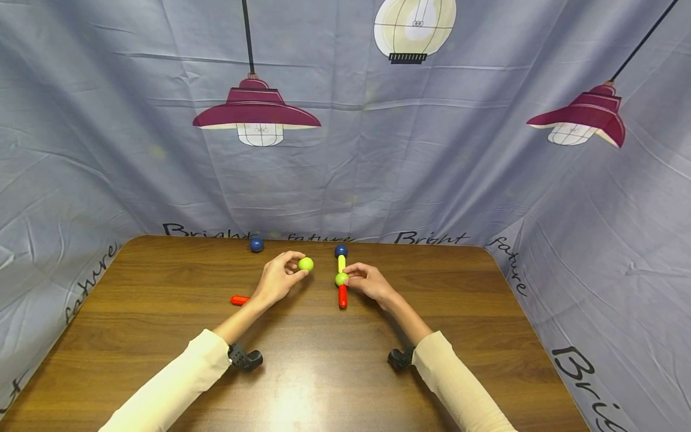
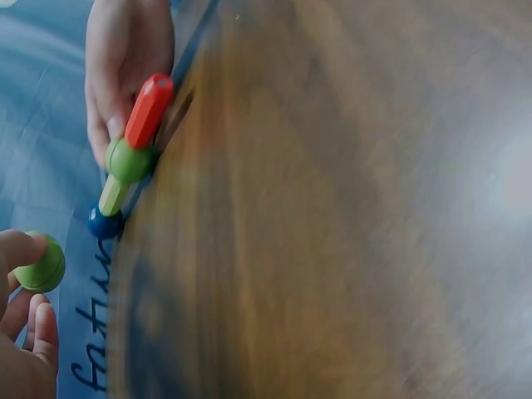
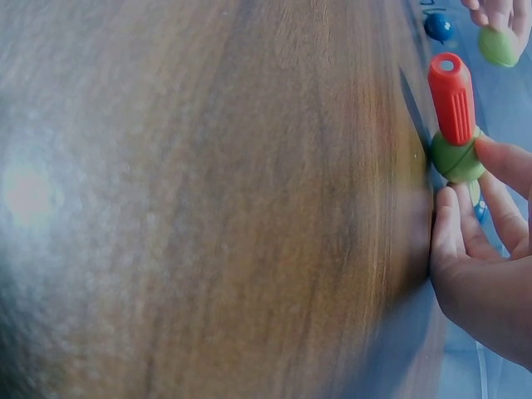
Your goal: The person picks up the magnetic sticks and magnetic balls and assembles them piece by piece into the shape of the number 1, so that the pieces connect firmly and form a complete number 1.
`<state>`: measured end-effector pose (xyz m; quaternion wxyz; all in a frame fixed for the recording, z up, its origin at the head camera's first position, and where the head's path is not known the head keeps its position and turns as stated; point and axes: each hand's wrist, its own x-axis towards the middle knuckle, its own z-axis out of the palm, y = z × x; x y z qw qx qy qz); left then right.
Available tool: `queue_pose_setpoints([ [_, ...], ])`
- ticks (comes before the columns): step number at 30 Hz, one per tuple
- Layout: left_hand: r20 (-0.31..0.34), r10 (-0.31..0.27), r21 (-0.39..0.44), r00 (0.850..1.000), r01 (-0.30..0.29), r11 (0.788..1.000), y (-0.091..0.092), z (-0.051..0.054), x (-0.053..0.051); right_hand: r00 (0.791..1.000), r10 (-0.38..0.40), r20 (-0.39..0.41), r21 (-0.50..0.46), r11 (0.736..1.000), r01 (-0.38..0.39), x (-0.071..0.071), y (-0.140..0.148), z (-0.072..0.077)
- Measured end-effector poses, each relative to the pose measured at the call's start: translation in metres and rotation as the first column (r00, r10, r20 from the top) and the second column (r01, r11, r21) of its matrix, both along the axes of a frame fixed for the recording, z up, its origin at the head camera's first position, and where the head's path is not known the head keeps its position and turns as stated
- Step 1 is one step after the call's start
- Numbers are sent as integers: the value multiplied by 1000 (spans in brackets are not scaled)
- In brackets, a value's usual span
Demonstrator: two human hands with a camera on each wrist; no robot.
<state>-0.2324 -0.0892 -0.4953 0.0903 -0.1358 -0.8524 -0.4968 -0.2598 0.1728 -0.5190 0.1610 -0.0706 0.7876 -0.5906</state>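
Observation:
In the head view my left hand pinches a green ball between thumb and fingers. To its right, my right hand grips another green ball, which is part of a joined row of pieces. A yellow stick links that ball to a blue ball at the far end. From the near side of the gripped ball extends a red stick; in the right wrist view the red stick has a hole in its free end. A gap separates the two hands.
A loose blue ball lies near the table's back edge, left of the hands. Another red stick lies partly behind my left forearm. The wooden table meets a printed grey-blue curtain at the back.

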Motion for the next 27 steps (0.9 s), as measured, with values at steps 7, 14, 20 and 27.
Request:
queue_pose_setpoints([
  [7, 22, -16, 43, 1000, 15, 999, 12, -6, 14, 1000, -17, 9, 4, 1000, 17, 1, 0, 1],
  [14, 72, -43, 92, 996, 36, 995, 25, -12, 30, 1000, -24, -7, -16, 1000, 24, 4, -2, 4],
  [20, 92, -74, 113, 993, 64, 992, 36, -19, 41, 1000, -31, -6, -23, 999, 31, 4, -2, 4],
  [27, 136, -111, 165, 985, 88, 982, 46, -28, 53, 1000, -25, -9, -20, 999, 25, 4, -2, 5],
])
